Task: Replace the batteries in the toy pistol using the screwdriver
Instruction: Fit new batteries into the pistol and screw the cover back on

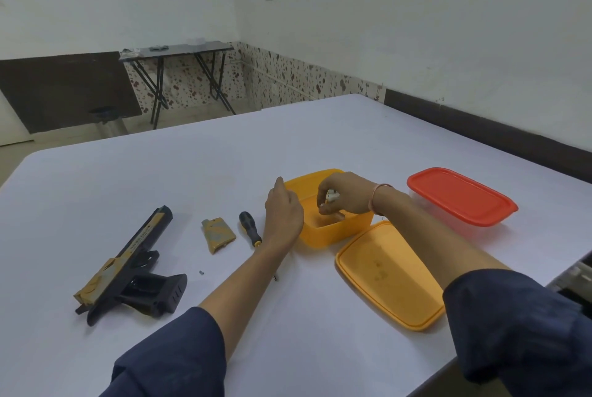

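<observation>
Right hand (344, 193) first: it hangs over the open yellow box (336, 230), wrist high, fingers curled down and pinching a small white piece (331, 197) just above the box's inside. It may be a battery, but it is too small for me to be sure.

My left hand (283, 214) stands on edge at the box's 9 o'clock wall, fingers loose and holding nothing. I cannot tell whether it touches the plastic or only sits beside it.

Taking the box as the middle of the dial:

- The yellow lid (389, 275) lies flat at 5 o'clock, its far corner right up against the box.
- A clear container with a red lid (461, 196) sits at 2 o'clock, near but apart.
- The screwdriver (250, 228) lies at 9 o'clock, its black and yellow handle just beside my left hand and its shaft running under my forearm.
- The gold battery cover (217, 235) lies loose just beyond the screwdriver, also at 9 o'clock.
- The toy pistol (128, 265) lies on its side at 8 o'clock, well apart from the box, muzzle toward 1 o'clock and the grip's side uncovered.
- A tiny screw (201, 272) rests on the white bench (160, 179) between the pistol's grip and my left forearm.
</observation>
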